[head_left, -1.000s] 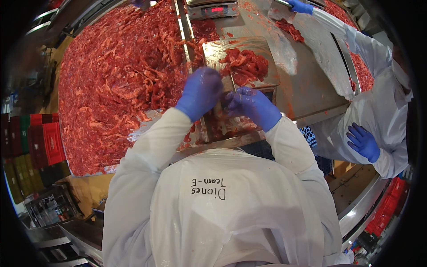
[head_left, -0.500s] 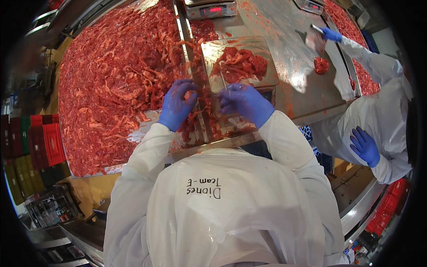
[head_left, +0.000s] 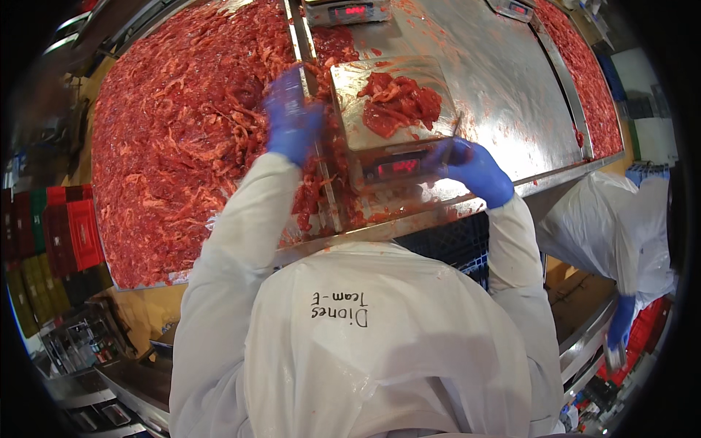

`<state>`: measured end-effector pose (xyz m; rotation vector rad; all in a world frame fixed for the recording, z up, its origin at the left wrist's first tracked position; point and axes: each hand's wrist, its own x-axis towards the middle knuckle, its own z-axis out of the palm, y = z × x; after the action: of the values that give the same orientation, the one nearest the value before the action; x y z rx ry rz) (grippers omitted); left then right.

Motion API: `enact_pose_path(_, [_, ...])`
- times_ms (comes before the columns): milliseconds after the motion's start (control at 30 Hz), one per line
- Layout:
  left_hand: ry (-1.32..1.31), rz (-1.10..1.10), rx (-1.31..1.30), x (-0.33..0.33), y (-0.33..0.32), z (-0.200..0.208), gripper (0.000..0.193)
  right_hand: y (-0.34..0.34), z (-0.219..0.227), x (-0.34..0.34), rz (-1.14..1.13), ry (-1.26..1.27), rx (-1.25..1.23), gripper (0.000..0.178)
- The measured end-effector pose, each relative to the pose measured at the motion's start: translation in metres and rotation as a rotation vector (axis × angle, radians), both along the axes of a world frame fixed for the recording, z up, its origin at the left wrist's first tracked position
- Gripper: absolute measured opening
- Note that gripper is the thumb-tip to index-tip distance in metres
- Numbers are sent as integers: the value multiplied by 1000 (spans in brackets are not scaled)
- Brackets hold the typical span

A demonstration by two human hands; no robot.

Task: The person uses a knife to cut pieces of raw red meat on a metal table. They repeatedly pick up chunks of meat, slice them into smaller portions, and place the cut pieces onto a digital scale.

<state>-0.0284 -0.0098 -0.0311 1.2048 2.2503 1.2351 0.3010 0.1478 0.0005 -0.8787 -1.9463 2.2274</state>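
Note:
My left hand [head_left: 292,120], in a blue glove, is over the right edge of a big heap of raw red meat strips [head_left: 175,146]. Motion smears its fingers, so its grip cannot be made out. A small pile of meat pieces [head_left: 401,104] lies on the steel pan of a scale [head_left: 350,80], whose lit red display [head_left: 398,168] faces me. Just right of that display is my gloved right hand [head_left: 471,166], closed around a thin, dark, narrow tool [head_left: 458,123] that points up and away. Its exact kind is unclear.
A metal divider [head_left: 325,168] with meat scraps runs between heap and scale. Another scale [head_left: 347,12] stands farther off. More meat [head_left: 577,73] fills a trough at right. A co-worker in white [head_left: 595,226] stands at the right, a gloved hand [head_left: 621,321] lowered. Red crates [head_left: 73,233] stand left.
My left hand has moved away from me over the heap's edge. My right hand has shifted right, off the pan's front. The co-worker has drawn back from the table; the meat lump there is gone.

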Motion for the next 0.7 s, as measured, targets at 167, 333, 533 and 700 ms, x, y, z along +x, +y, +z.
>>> enact_pose_path(167, [-1136, -558, 148, 71, 39, 49, 70, -11, -2, -79, -116, 196, 109, 28])
enact_pose_path(333, [-410, -204, -194, -62, 4, -11, 61, -81, 16, -118, 197, 180, 575, 50])
enact_pose_path(533, [-52, -464, -542, -4, -94, -39, 43, 37, -52, -137, -250, 142, 815, 49])
enact_pose_path(700, [-143, -638, -728, 61, -160, -25, 42, 58, -42, -62, -499, 43, 643, 35])
